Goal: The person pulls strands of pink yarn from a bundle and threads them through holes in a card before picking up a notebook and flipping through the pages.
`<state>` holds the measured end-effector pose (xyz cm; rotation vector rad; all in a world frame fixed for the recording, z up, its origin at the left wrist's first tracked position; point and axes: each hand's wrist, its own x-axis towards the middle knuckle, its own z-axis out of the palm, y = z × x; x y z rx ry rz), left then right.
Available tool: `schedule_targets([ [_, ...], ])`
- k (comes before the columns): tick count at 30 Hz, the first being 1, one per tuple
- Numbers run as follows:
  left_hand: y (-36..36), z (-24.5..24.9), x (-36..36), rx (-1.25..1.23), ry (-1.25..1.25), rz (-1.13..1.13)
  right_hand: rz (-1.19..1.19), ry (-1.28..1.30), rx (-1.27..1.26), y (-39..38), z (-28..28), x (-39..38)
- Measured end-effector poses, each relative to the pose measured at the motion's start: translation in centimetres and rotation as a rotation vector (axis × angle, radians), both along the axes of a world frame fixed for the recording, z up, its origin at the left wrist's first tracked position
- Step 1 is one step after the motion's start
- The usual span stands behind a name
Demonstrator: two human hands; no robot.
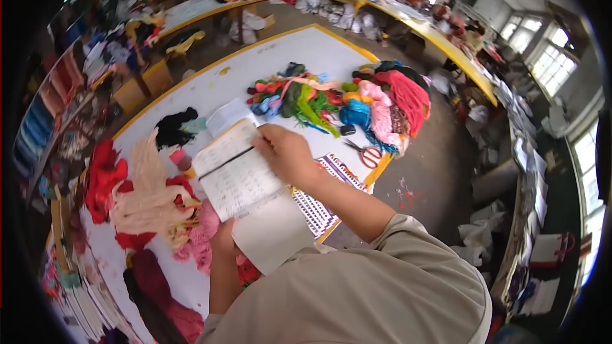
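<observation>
An opened notebook (245, 181) with handwritten lines is held out in front of my body, a thin dark strip running across its page. My left hand (223, 240) grips its lower left edge, the fingers mostly hidden beneath it. My right hand (284, 153) is closed at the upper right edge, its curled fingers over the page at one end of the strip. A blank white sheet (271, 232) hangs below the written page. Beyond the notebook lies another pale sheet (228, 116) on the table. A printed chart (322, 200) with purple marks lies partly under my right forearm.
Yarn bundles cover parts of the white table (280, 51): a multicoloured heap (299, 99), pink skeins (405, 99), a black bundle (175, 126) and cream skeins (146, 207). Red-handled scissors (368, 156) lie near the right edge. Further tables (433, 32) stand behind.
</observation>
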<state>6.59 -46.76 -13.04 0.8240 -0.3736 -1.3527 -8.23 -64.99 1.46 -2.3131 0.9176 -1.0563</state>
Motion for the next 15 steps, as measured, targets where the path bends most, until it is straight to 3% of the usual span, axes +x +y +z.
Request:
schedule_targets([
  [1, -0.7, -0.5, -0.1, -0.006, -0.008, -0.021, 0.024, -0.002, 0.01, 0.1, 0.0, -0.3],
  [2, -1.5, -1.7, -0.1, -0.112, -0.184, 0.076, 0.012, -0.01, 0.007, 0.5, 0.1, -0.7],
  [3, -2.3, -3.0, 0.0, -0.218, -0.358, 0.178, 0.114, -0.084, 0.244, 1.1, 0.3, -1.0],
  [4, -3.2, -4.0, 0.4, -0.221, -0.363, 0.173, 0.219, -0.157, 0.481, 1.6, 0.4, -1.3],
  [8, -6.2, -6.0, 2.4, -0.412, 0.611, -0.164, 0.412, -0.16, 0.662, 2.5, -0.7, -3.1],
  [9, -5.7, -6.1, 1.8, -0.41, 0.612, -0.172, 0.405, -0.164, 0.66, 2.6, -1.0, -3.5],
  [11, -2.9, -1.2, -1.4, -0.332, -0.097, 0.155, 0.112, -0.101, 0.513, 3.3, 0.0, -4.2],
  [12, -1.2, -0.2, -2.1, -0.11, -0.219, 0.093, 0.008, -0.085, 0.394, 3.2, -0.2, -4.3],
  [13, -0.8, -0.8, -2.0, -0.111, -0.22, 0.089, 0.004, -0.086, 0.393, 3.2, -0.5, -4.5],
  [15, -1.0, -2.0, -1.5, -0.239, 0.154, -0.117, -0.009, -0.059, 0.247, 3.0, -0.9, -4.6],
])
